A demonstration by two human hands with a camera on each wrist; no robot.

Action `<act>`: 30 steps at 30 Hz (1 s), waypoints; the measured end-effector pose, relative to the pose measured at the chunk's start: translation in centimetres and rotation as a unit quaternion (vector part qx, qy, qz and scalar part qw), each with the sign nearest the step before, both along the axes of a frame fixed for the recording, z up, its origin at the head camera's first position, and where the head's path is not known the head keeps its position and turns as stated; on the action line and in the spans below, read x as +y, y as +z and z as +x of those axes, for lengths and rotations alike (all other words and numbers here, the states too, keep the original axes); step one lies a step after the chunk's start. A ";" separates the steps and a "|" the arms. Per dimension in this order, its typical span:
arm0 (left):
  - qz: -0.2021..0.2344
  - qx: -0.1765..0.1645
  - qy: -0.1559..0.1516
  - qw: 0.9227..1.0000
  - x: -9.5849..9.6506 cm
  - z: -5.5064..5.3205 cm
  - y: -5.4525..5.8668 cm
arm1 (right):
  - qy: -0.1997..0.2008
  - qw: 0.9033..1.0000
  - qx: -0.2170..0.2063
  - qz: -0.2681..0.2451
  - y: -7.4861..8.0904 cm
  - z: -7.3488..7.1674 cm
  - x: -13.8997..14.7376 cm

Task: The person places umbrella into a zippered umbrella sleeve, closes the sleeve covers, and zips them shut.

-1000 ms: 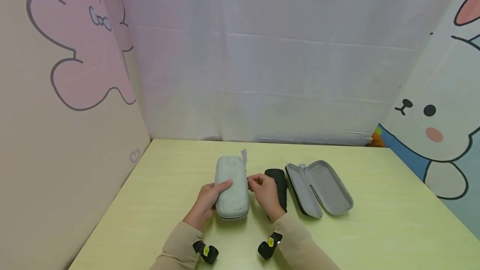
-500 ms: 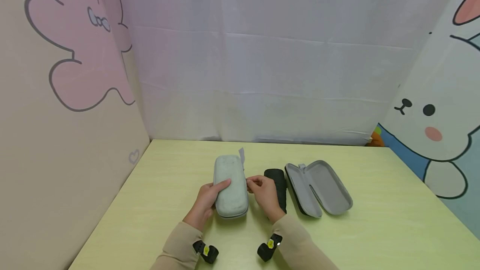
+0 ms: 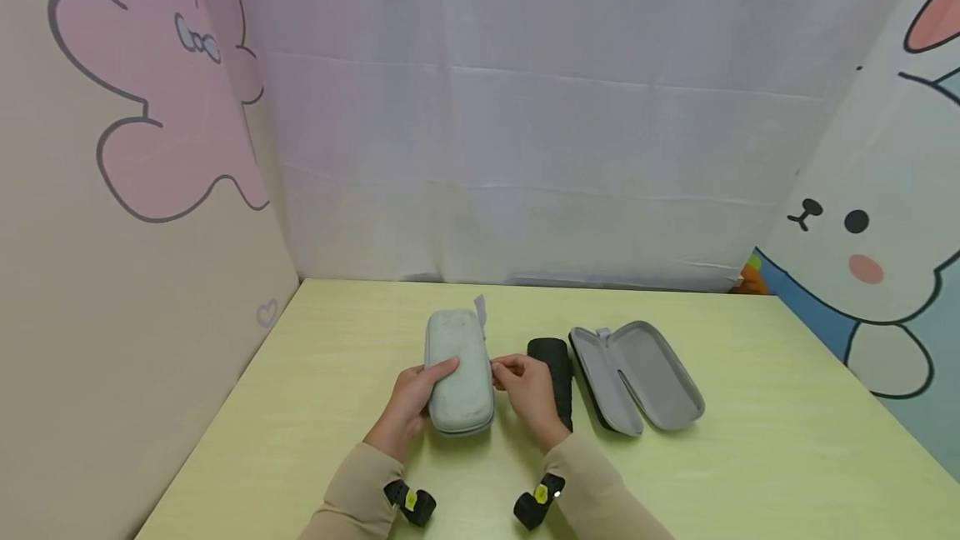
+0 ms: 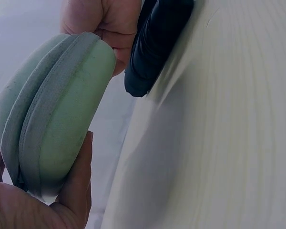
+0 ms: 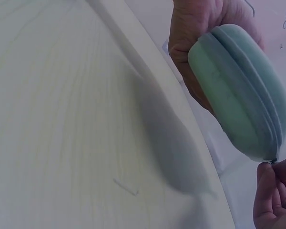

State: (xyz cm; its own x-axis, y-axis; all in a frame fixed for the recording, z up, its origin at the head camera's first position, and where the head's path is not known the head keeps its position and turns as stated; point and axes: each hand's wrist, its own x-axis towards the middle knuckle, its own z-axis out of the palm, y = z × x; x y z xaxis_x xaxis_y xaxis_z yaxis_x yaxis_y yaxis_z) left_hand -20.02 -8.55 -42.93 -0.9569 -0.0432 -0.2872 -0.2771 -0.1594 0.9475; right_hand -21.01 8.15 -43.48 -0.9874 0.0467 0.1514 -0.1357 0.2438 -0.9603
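Note:
A pale green zippered case (image 3: 459,398) is raised above the table, its shadow below it in both wrist views. My left hand (image 3: 408,402) grips its left side, thumb across the top face. At the right edge my right hand (image 3: 527,386) pinches the zipper pull, thumb against fingertips; in the right wrist view that small dark pull (image 5: 272,161) sits between the fingertips. The zipper seam (image 5: 250,86) looks closed along the end facing me. A grey fabric strap (image 3: 481,312) sticks up at the case's far right corner.
Just right of my right hand lies a black oblong fabric bundle (image 3: 553,365), partly hidden by that hand. Beyond it an unfolded hard case (image 3: 660,377) shows its grey lining. All are on the pale yellow table (image 3: 360,315), with a white sheet (image 3: 525,148) hanging behind.
The green case and both hands have drifted slightly left, and the strap leans a little more. The grips look the same; the things on the right have not moved.

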 end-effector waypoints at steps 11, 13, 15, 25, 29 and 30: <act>0.001 0.005 0.002 1.000 -0.1 0.0 0.2 | 0.003 1.000 -0.004 -0.002 0.1 0.4 -0.2; 0.002 0.006 0.002 1.000 -0.1 0.0 0.2 | 0.001 1.000 -0.004 -0.002 0.1 0.5 -0.2; 0.003 0.006 0.002 1.000 0.0 0.0 0.2 | 0.000 1.000 -0.004 -0.003 0.1 0.6 -0.2; 0.008 0.000 0.008 1.000 -0.1 -0.1 0.3 | 0.005 1.000 -0.005 -0.017 0.2 1.1 -0.2; 0.010 -0.003 0.010 1.000 -0.2 -0.2 0.3 | 0.008 1.000 -0.002 -0.018 0.3 1.2 -0.2; 0.010 -0.003 0.010 1.000 -0.2 -0.2 0.3 | 0.009 1.000 -0.001 -0.018 0.2 1.3 -0.2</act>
State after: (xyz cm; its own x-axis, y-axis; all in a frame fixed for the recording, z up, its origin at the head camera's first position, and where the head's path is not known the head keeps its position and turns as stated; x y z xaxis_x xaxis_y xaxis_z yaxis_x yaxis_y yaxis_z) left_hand -20.19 -8.73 -42.65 -0.9543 -0.0569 -0.2933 -0.2788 -0.1837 0.9426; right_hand -19.76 7.98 -43.24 -0.9885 0.0349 0.1472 -0.1369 0.2066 -0.9688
